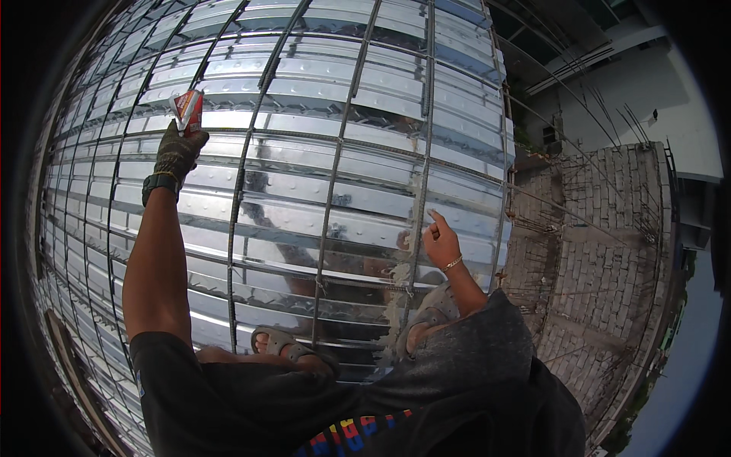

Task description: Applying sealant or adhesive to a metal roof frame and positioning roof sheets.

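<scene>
My left hand (178,151) wears a dark work glove and a wristwatch and is stretched out far to the left. It grips a small red and white packet (189,111) above the shiny corrugated metal decking (365,152). My right hand (440,240) is bare, with a bracelet at the wrist. Its fingers are spread and its index finger points at a vertical steel rebar (421,190) of the grid lying on the decking. My sandalled feet (283,344) stand on the decking below.
A grid of steel rebars (251,137) covers the metal decking. The decking ends at an edge (509,190) on the right. Beyond it lie a lower brick-patterned roof (601,251) with protruding bars and a white building (647,99).
</scene>
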A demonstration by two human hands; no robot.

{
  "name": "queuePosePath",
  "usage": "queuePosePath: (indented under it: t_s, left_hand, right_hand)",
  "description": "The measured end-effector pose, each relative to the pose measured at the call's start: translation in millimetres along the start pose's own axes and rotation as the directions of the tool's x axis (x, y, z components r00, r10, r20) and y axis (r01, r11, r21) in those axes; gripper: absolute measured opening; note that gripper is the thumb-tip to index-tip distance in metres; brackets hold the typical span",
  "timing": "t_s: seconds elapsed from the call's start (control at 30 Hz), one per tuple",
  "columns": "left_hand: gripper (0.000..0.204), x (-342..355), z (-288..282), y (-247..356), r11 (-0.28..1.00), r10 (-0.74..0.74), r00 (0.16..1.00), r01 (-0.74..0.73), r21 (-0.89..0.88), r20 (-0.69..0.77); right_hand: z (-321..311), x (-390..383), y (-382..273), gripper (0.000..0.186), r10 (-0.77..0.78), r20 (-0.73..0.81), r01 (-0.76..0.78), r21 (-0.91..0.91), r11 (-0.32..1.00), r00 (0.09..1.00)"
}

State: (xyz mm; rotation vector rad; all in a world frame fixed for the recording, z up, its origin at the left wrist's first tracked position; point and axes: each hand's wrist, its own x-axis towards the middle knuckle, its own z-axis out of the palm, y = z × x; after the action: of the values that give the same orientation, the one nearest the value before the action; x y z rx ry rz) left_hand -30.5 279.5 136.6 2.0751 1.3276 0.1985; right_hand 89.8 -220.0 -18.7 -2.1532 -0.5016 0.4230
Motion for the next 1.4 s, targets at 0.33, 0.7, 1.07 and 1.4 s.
queuePosePath:
  t_s: [0.33, 0.7, 1.07, 1.4]
  left_hand:
    - [0.056, 15, -4, -113, 0.958, 0.056, 0.996, -0.073, 0.277, 0.066]
    - [0.051, 7, 4, -62, 0.972, 0.01, 0.998, -0.025, 0.235, 0.066]
    - [0.059, 11, 18, -54, 0.913, 0.052, 0.995, -0.082, 0.399, 0.085]
    - [0.062, 19, 35, 16, 0.785, 0.515, 0.847, -0.529, 0.322, 0.135]
  right_hand:
    - [0, 1, 15, 0.046, 0.079, 0.005, -0.079, 0.029, 0.996, 0.997]
    - [3, 0, 47, 0.052, 0.132, 0.006, -0.132, 0.096, 0.987, 0.991]
    - [0, -1, 55, 0.053, 0.146, 0.021, -0.148, 0.13, 0.98, 0.989]
    - [-1, 1, 45, 0.054, 0.137, 0.023, -0.139, 0.156, 0.978, 0.99]
